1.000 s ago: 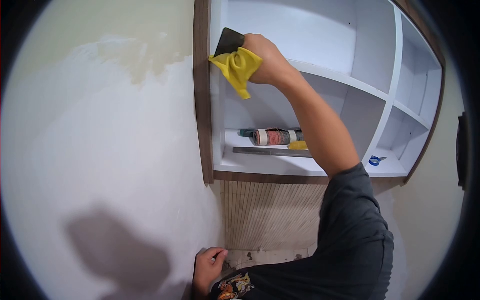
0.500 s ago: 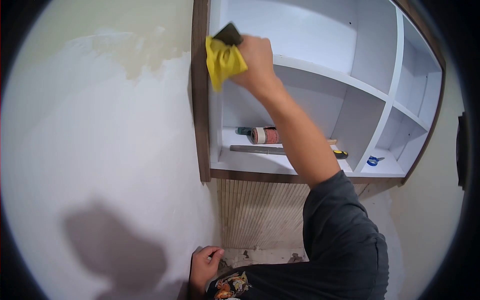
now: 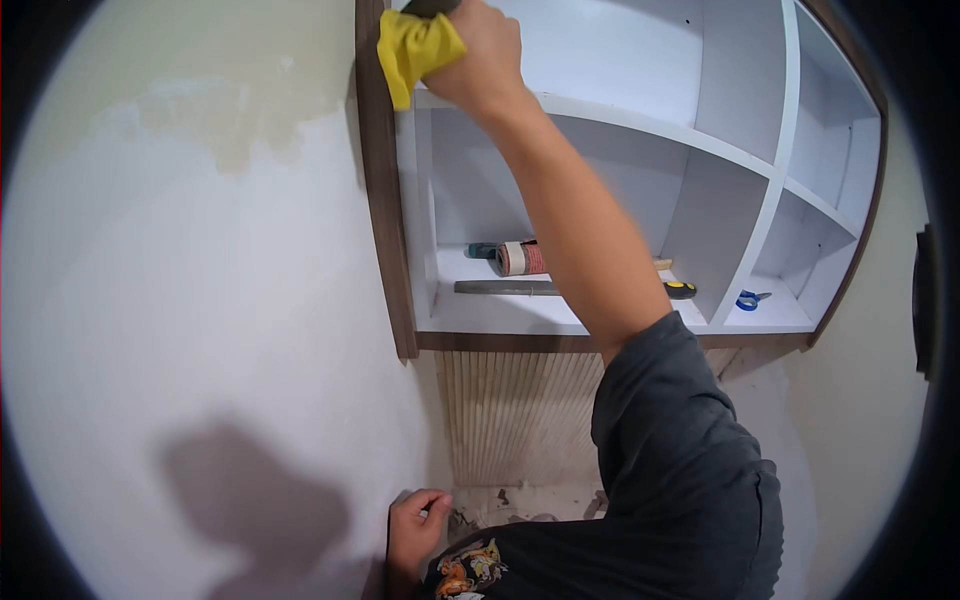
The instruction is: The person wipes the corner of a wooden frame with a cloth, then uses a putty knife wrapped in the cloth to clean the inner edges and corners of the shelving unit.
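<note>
My right hand is closed round a yellow cloth and a dark block cut off by the top of the view. The cloth lies against the front edge of the cabinet's dark wood side panel. Low down near the white wall, my left hand is curled, thumb and fingers together; whether it holds anything is hidden.
On the lower shelf lie a roll of red sandpaper-like material, a long grey tool with a black and yellow handle, and a green object. Blue scissors lie in the right compartment. Ribbed panelling is below.
My right hand has moved up and slightly left along the side panel with the cloth and dark block. The camera view has shifted slightly. My left hand keeps its curled shape.
</note>
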### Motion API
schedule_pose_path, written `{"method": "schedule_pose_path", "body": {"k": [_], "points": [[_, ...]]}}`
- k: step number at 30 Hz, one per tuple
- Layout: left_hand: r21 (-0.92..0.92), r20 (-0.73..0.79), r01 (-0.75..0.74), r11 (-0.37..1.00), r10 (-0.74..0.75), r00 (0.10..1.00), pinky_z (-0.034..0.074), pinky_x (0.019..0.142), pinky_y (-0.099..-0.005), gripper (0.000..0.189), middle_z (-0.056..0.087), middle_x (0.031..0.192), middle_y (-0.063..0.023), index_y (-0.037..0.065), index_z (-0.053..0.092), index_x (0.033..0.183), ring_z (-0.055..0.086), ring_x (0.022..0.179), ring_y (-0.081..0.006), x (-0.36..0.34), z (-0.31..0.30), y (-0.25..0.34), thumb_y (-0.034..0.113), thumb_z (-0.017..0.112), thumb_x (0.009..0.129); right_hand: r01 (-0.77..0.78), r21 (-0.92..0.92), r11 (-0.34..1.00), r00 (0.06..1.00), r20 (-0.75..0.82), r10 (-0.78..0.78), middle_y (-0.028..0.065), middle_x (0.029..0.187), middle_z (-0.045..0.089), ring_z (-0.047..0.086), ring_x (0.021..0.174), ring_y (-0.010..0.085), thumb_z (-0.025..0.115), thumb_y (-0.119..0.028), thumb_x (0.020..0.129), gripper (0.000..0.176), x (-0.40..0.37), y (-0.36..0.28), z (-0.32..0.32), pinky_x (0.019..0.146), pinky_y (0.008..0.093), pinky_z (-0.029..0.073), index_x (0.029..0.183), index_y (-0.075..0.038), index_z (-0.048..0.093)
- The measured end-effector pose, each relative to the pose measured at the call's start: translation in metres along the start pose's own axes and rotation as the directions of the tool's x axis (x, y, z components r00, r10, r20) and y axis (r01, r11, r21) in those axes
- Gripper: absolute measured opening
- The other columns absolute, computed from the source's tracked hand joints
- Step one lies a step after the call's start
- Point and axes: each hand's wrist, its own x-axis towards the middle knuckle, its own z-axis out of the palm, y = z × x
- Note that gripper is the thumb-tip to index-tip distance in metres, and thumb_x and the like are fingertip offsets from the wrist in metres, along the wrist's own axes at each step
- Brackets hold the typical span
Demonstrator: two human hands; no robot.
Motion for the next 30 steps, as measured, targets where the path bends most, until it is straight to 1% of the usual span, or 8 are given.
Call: {"method": "schedule_pose_path", "body": {"k": [4,8,10,13,18,22,25,30], "points": [[-0.006,-0.018,-0.012,1.0,0.012,1.0,0.052,0.068,-0.028,0.018,0.072,0.08,-0.0117,-0.003,0.073,0.094,0.066,0.073,-0.0145,0.0,0.001,0.008,0.015,0.074,0.089,0.162,0.108,0.981,0.985,0.05,-0.168,0.0092,0.068,0.066,0.063,0.069,0.0321,0.072,-0.03,0.073,0.017,-0.069,0.001,0.003,0.068,0.0421,0.035,0.074,-0.014,0.069],[0.002,0.008,0.024,1.0,-0.024,1.0,0.053,0.072,-0.0276,0.011,0.071,0.08,-0.0085,-0.003,0.071,0.089,0.067,0.075,-0.0138,0.0,0.0,0.02,0.008,0.069,0.09,0.128,0.174,0.976,0.982,0.117,-0.15,0.0103,0.07,0.067,0.064,0.071,0.032,0.072,-0.027,0.074,0.015,-0.12,-0.005,0.006,0.071,0.0422,0.037,0.077,-0.012,0.069],[-0.01,0.009,0.039,0.999,-0.039,0.999,0.053,0.072,-0.0272,0.012,0.071,0.081,-0.0085,-0.004,0.071,0.09,0.067,0.075,-0.0134,0.001,0.001,0.012,0.008,0.069,0.091,0.058,0.278,0.959,0.994,0.076,-0.082,0.0118,0.07,0.067,0.064,0.07,0.0335,0.071,-0.026,0.075,0.015,-0.107,-0.004,-0.002,0.065,0.0431,0.04,0.076,-0.011,0.071],[-0.003,0.027,0.023,1.0,-0.023,0.999,0.053,0.072,-0.0266,0.012,0.071,0.082,-0.0084,-0.004,0.07,0.09,0.067,0.076,-0.0128,0.002,0.001,0.004,0.008,0.069,0.091,0.032,0.111,0.993,0.999,-0.006,-0.031,0.015,0.071,0.067,0.065,0.069,0.0358,0.075,-0.026,0.072,0.019,-0.05,-0.001,-0.018,0.06,0.0441,0.046,0.073,-0.008,0.071],[-0.035,0.016,0.062,0.998,-0.061,0.998,0.053,0.073,-0.0261,0.012,0.071,0.081,-0.008,-0.005,0.07,0.09,0.067,0.077,-0.0123,0.0,0.003,-0.011,0.007,0.069,0.091,-0.176,0.21,0.962,0.984,0.01,0.178,0.0179,0.075,0.069,0.067,0.074,0.0386,0.079,-0.027,0.068,0.028,0.035,0.004,0.007,0.064,0.0406,0.054,0.071,-0.002,0.069],[0.003,0.021,0.022,1.0,-0.022,1.0,0.053,0.073,-0.0262,0.012,0.071,0.081,-0.0076,-0.005,0.07,0.09,0.067,0.077,-0.0124,-0.001,-0.001,0.004,0.007,0.068,0.092,-0.038,0.088,0.995,0.998,0.062,0.032,0.0188,0.077,0.07,0.068,0.075,0.0391,0.08,-0.028,0.068,0.029,0.003,0.006,-0.003,0.067,0.0408,0.055,0.073,-0.002,0.068],[-0.01,0.013,0.042,0.999,-0.042,0.999,0.053,0.073,-0.0261,0.012,0.071,0.081,-0.0074,-0.005,0.07,0.09,0.067,0.076,-0.0123,0.0,0.002,0.004,0.007,0.068,0.092,-0.136,0.215,0.967,0.975,0.204,0.091,0.019,0.078,0.07,0.068,0.076,0.0392,0.08,-0.028,0.068,0.03,-0.013,0.017,-0.003,0.068,0.0412,0.055,0.073,-0.001,0.068],[-0.043,0.014,0.068,0.997,-0.068,0.998,0.053,0.072,-0.0261,0.012,0.071,0.08,-0.0074,-0.004,0.071,0.09,0.066,0.076,-0.0123,0.002,0.002,0.006,0.007,0.068,0.092,-0.061,0.284,0.957,0.996,-0.04,0.075,0.0179,0.076,0.07,0.067,0.075,0.0387,0.081,-0.027,0.069,0.029,0.025,0.015,0.006,0.065,0.0413,0.054,0.074,-0.002,0.068]]}}
